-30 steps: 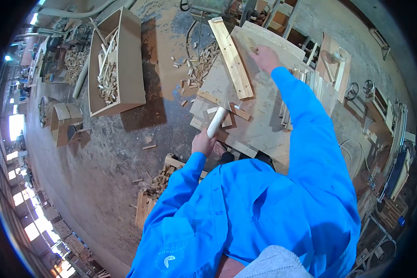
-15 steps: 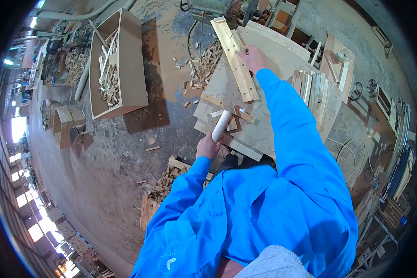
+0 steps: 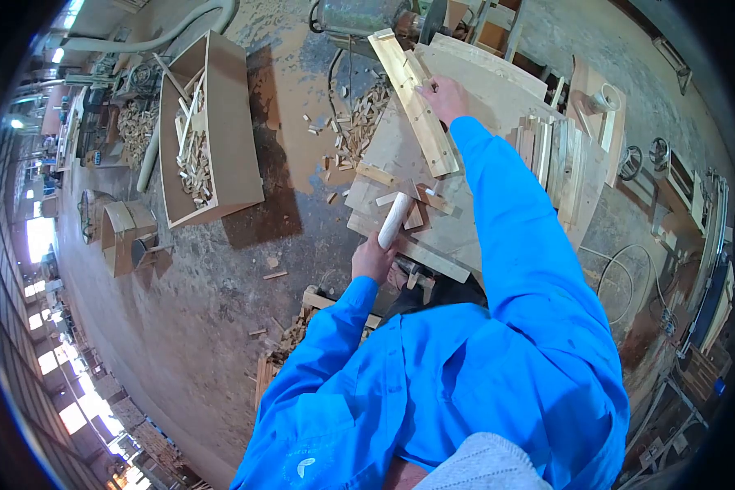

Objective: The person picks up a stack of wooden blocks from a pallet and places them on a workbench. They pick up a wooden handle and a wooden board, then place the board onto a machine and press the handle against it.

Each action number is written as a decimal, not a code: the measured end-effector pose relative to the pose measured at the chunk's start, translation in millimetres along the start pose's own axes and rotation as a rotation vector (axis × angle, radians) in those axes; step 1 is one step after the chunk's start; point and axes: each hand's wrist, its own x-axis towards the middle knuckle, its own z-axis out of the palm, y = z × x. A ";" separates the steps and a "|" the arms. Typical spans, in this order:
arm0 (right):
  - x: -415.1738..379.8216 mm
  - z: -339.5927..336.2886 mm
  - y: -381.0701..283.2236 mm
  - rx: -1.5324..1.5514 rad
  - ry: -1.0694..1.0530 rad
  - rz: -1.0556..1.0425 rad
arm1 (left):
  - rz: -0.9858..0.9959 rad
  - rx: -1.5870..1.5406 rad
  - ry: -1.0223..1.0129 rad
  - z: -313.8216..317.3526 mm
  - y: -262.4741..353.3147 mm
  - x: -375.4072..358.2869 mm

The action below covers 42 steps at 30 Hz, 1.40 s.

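My left hand (image 3: 373, 259) is closed around the near end of a pale, thick round stick (image 3: 395, 220). Its far end points up over the edge of the worktable, above a few short wood offcuts (image 3: 416, 214). At the right side of a long light wooden board (image 3: 416, 102) is my right hand (image 3: 447, 100), fingers pinched together at its edge. Whatever small thing they hold is too hard to make out. Several small dark marks or pegs run along the board, which lies slanted across the worktable (image 3: 483, 106).
Several wood strips (image 3: 539, 151) lie on the table's right side. A large open box (image 3: 241, 139) of offcuts stands on the floor at left. Loose wood blocks (image 3: 359, 122) are scattered beyond the table, near a machine (image 3: 359, 18). A hose or cable (image 3: 629, 269) loops at right.
The view has shifted slightly, so the scene sits a little lower and further right. Both hands keep nearly the same places, the left with the stick, the right at the board.
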 end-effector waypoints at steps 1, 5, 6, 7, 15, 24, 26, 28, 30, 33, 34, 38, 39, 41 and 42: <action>4.3 -1.0 3.1 0.002 0.000 0.003 | 0.003 -0.001 0.002 -1.2 5.7 3.6; 20.1 -13.1 2.5 0.024 -0.016 0.042 | -0.015 -0.029 -0.003 -3.1 24.0 16.8; 25.0 -16.2 2.7 0.024 -0.027 0.059 | -0.004 -0.028 0.008 -2.5 26.4 21.6; 31.3 -19.8 4.1 0.027 -0.025 0.061 | 0.007 -0.026 0.017 -1.6 30.3 27.5; 66.9 -25.0 22.1 -0.011 -0.041 0.070 | 0.036 -0.016 0.046 0.1 52.6 57.6; 78.4 -40.2 39.2 0.089 0.006 0.132 | 0.090 -0.026 0.069 4.6 56.7 68.0; 79.2 -43.0 62.3 0.057 -0.010 0.128 | 0.108 -0.043 0.072 4.0 56.2 65.9; 73.4 -47.3 64.7 0.024 -0.022 0.124 | 0.086 -0.019 0.057 1.3 57.2 61.8; 52.0 -50.7 62.4 -0.003 0.184 0.081 | 0.064 -0.011 0.058 -0.1 56.9 58.8; 16.7 -57.7 46.3 0.068 0.010 0.020 | 0.036 -0.015 0.064 1.7 46.2 49.0; 12.0 -55.1 45.5 0.069 0.007 0.021 | 0.031 -0.028 0.065 1.2 45.3 47.6; -3.1 -33.3 38.5 0.105 0.049 0.036 | 0.008 -0.036 0.055 0.3 35.7 36.8; -5.4 -28.8 34.9 0.085 0.064 0.043 | 0.017 -0.036 0.046 0.3 31.3 33.8; -6.5 -19.0 25.9 0.026 0.062 0.038 | 0.026 -0.037 0.037 1.4 20.3 26.4; -5.6 -13.0 23.9 -0.032 0.061 0.034 | 0.025 -0.027 0.030 2.3 15.6 22.6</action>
